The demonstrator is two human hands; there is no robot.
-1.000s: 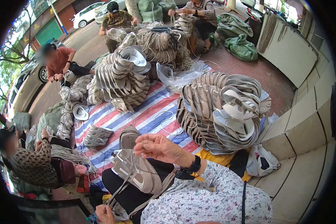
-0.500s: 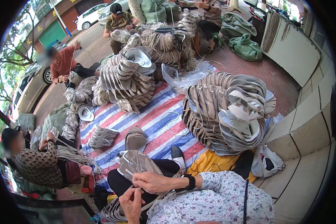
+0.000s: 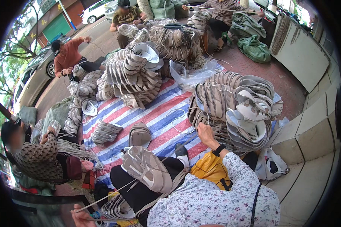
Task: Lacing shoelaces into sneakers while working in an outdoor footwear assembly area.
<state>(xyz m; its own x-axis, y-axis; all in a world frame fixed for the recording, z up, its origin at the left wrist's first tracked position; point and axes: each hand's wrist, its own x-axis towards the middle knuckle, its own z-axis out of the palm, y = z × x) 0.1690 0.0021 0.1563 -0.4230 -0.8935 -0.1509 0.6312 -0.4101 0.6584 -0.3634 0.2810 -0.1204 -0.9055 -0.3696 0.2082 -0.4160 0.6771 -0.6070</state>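
A grey-and-beige shoe upper [image 3: 149, 172] rests across my lap, on the dark trousers. A pale shoelace [image 3: 108, 194] runs taut in a long diagonal over it, stretched between my two hands. My left hand [image 3: 83, 218] is at the lower left edge, its fingers closed round the lace. Out to the right, beside the big stack of uppers [image 3: 210, 100], my right hand [image 3: 206, 134] pinches the other end. More pale laces [image 3: 174, 185] lie along my thigh. Just beyond my knees are a small pile of uppers [image 3: 139, 134] and a tied bundle [image 3: 106, 132].
A striped red, white and blue sheet [image 3: 161, 109] covers the ground. Tall stacks of uppers [image 3: 130, 75] stand on it, with a clear plastic bag [image 3: 187, 73]. A yellow bag [image 3: 210, 168] and white bag [image 3: 271, 164] sit right, by tiled steps [image 3: 310, 125]. Several people work around.
My hands have spread from close together over my lap, left toward the lower left, right up and rightward, drawing the lace straight. A far person at upper right has spread both arms with a strand.
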